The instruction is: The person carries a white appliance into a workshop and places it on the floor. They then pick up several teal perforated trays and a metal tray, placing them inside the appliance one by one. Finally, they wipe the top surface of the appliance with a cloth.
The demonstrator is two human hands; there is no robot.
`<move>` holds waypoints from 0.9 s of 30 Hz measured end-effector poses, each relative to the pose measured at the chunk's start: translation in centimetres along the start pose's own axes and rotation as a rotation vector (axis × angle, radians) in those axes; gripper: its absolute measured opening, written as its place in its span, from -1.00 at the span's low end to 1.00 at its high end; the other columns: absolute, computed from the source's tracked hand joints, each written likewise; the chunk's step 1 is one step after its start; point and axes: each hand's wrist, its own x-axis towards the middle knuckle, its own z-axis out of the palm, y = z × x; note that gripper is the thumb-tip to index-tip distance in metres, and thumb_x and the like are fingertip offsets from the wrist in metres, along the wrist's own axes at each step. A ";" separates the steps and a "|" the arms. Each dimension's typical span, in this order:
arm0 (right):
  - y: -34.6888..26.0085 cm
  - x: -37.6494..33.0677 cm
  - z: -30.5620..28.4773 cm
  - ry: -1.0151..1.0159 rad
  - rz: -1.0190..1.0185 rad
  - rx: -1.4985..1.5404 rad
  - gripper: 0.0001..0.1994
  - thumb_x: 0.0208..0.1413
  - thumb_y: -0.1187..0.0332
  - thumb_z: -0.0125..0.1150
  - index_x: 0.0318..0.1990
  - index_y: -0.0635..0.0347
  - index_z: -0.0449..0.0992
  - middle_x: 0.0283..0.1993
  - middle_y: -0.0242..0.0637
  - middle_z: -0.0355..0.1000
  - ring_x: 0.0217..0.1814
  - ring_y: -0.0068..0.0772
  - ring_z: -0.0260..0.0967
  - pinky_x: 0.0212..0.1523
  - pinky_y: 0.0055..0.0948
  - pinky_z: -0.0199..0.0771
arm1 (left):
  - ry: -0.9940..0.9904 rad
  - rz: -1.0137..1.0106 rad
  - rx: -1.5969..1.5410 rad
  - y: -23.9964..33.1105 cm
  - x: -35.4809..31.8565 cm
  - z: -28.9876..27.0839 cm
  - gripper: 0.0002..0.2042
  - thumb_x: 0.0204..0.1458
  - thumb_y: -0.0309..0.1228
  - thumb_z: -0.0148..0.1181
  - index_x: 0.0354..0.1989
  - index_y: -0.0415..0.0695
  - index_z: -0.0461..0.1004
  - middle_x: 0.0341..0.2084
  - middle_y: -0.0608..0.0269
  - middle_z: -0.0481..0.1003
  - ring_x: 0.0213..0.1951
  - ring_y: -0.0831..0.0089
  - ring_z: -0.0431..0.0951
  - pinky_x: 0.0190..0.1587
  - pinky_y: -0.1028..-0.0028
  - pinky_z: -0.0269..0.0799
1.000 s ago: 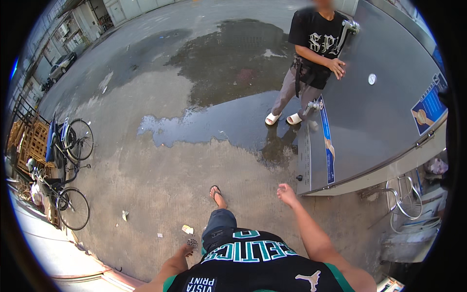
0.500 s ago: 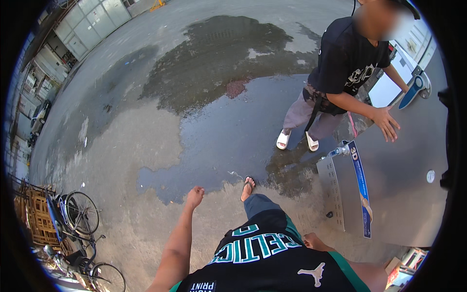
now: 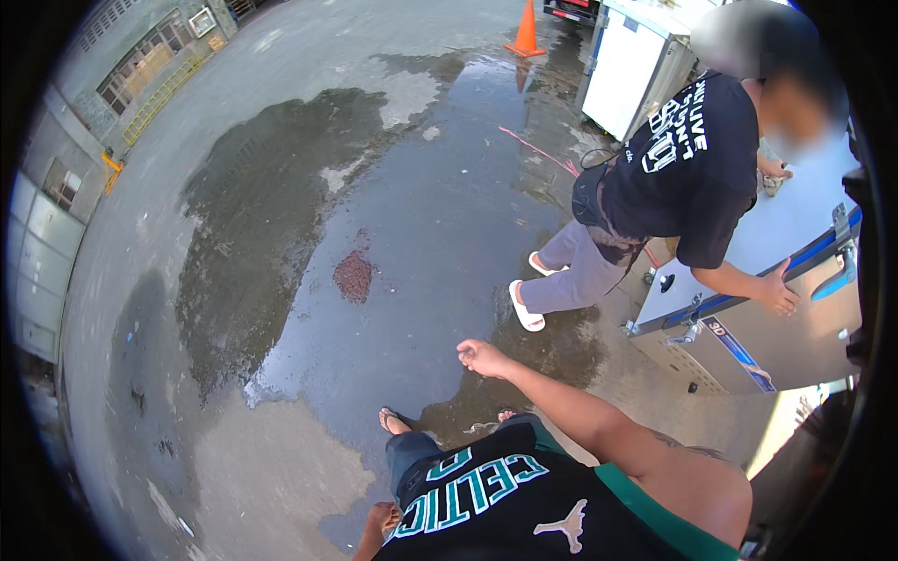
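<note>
While my right hand (image 3: 484, 358) hangs out ahead of me above the wet patch (image 3: 440, 252), its fingers are loosely curled, slack, with nothing visible in them. My left hand (image 3: 382, 516) is low beside my dark jersey (image 3: 486, 514), half hidden by it, so I can't tell how its fingers stand or whether they've got something. A hands-free moment on foot, I'd judge, with neither hand on anything that I can see. The steel-fronted cabinet (image 3: 804, 341) is off to my right, well apart from my fingertips; any hold on it would call for a step closer and straighter fingers.

And there's a co-worker (image 3: 673, 178) right at it, one hand (image 3: 778, 290) spread near its blue edge, just beside the blue handle (image 3: 837, 279), white slippers (image 3: 527, 307) at the edge of the wet.

Underfoot it's concrete, pale and dry at lower left, dark and shiny ahead, with a reddish-brown patch (image 3: 353, 276) in the middle. Farther out, an orange cone (image 3: 527, 35), a white cabinet (image 3: 625, 79) beyond the co-worker, and grey metal doors (image 3: 42, 271) along the far left.
</note>
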 end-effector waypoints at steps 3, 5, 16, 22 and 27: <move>-3.5 6.7 1.2 0.179 -0.064 0.092 -0.61 0.28 0.22 0.20 0.15 0.27 0.44 -0.29 -0.24 0.53 -0.34 -0.43 0.48 -0.26 -0.37 0.49 | 0.168 0.331 0.179 1.9 7.9 -14.4 -0.54 0.12 -0.06 0.12 0.07 -0.11 0.58 -0.13 -0.08 0.64 -0.05 0.02 0.64 0.04 0.17 0.48; -2.9 8.6 2.0 0.437 0.056 0.328 -0.65 0.29 0.25 0.19 0.11 0.28 0.46 -0.30 -0.27 0.52 -0.36 -0.50 0.46 -0.34 -0.46 0.46 | 0.001 -0.153 0.115 7.7 17.2 -24.1 -0.72 0.20 -0.14 0.16 -0.14 -0.09 0.57 -0.30 0.08 0.61 -0.29 0.18 0.63 -0.25 0.24 0.52; 11.4 7.8 12.3 0.524 1.290 0.274 -0.79 0.10 0.39 0.14 -0.34 0.43 0.53 -0.29 0.07 0.56 -0.47 -0.19 0.54 -0.51 -0.10 0.56 | 0.402 0.307 -0.046 53.1 48.2 -63.8 -0.78 0.27 -0.37 0.07 -0.13 -0.30 0.47 -0.46 0.11 0.58 -0.58 0.41 0.54 -0.57 0.43 0.42; 8.7 34.9 2.4 0.145 1.240 0.270 -0.76 0.16 0.33 0.11 -0.26 0.33 0.62 -0.44 0.01 0.54 -0.48 -0.19 0.45 -0.39 -0.16 0.50 | 0.265 0.063 -0.064 65.6 60.1 -63.3 -0.78 0.24 -0.40 0.10 -0.02 -0.24 0.42 -0.42 0.12 0.59 -0.54 0.35 0.61 -0.59 0.39 0.44; -10.6 59.8 -23.1 0.682 0.460 -0.059 -0.66 0.14 0.18 0.18 -0.07 0.24 0.61 -0.13 -0.01 0.61 -0.02 -0.03 0.57 0.04 -0.16 0.52 | -0.268 -0.237 0.477 72.8 63.1 -60.0 -0.77 0.33 -0.27 -0.04 0.02 -0.01 0.47 -0.20 0.17 0.59 -0.29 0.24 0.65 -0.31 0.21 0.52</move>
